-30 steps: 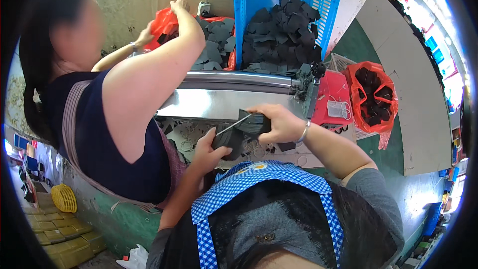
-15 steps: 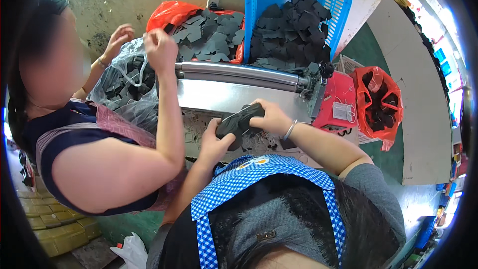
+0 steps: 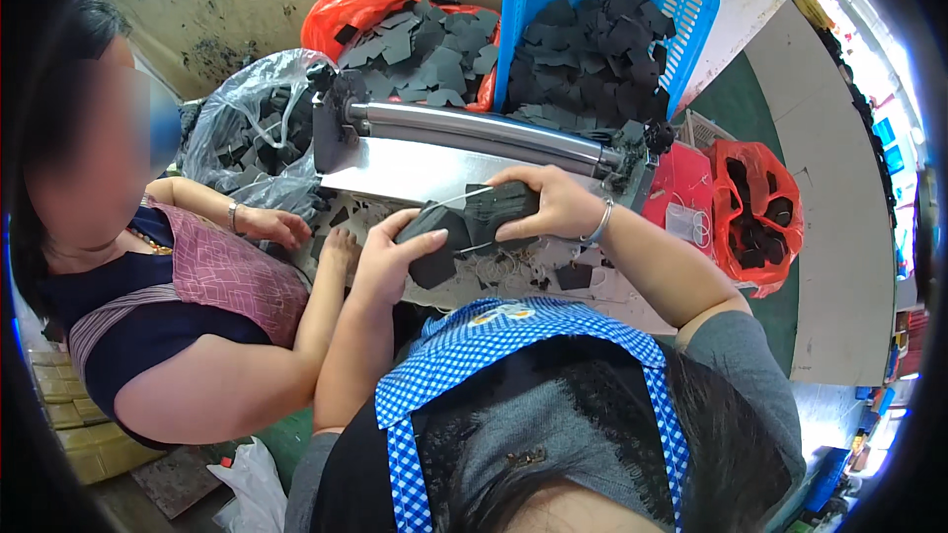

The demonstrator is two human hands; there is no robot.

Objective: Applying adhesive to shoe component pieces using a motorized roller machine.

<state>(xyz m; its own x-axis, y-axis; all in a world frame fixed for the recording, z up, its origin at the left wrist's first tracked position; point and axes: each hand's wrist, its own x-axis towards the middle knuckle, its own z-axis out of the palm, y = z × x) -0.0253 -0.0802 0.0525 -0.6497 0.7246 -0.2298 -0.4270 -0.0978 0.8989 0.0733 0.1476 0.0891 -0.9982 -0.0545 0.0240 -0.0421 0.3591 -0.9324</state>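
Observation:
A bundle of thin black cut pieces (image 3: 499, 215) is between my two hands above the table's near edge, a thin white band stretched around it. My left hand (image 3: 380, 257) is closed on the left part, thumb on top. Fingers of my right hand (image 3: 558, 202) wrap the right part. The bundle is splayed into two sections; what lies under the fingers is hidden. Just beyond is a machine with a shiny metal roller (image 3: 484, 130) and a flat metal plate (image 3: 415, 173). Loose white bands (image 3: 600, 278) and a black piece (image 3: 573, 276) lie on the table.
A blue basket (image 3: 703, 12) and a red bag (image 3: 351, 5) behind the machine hold black pieces. Another red bag (image 3: 736, 156) stands right of the red box (image 3: 681, 178). At left, a co-worker's hands (image 3: 281, 227) are low over the table near a clear plastic bag (image 3: 222, 114).
The bundle has turned and spread wider between my hands. The co-worker's raised hands have come down to the table, leaving the machine's left end in sight.

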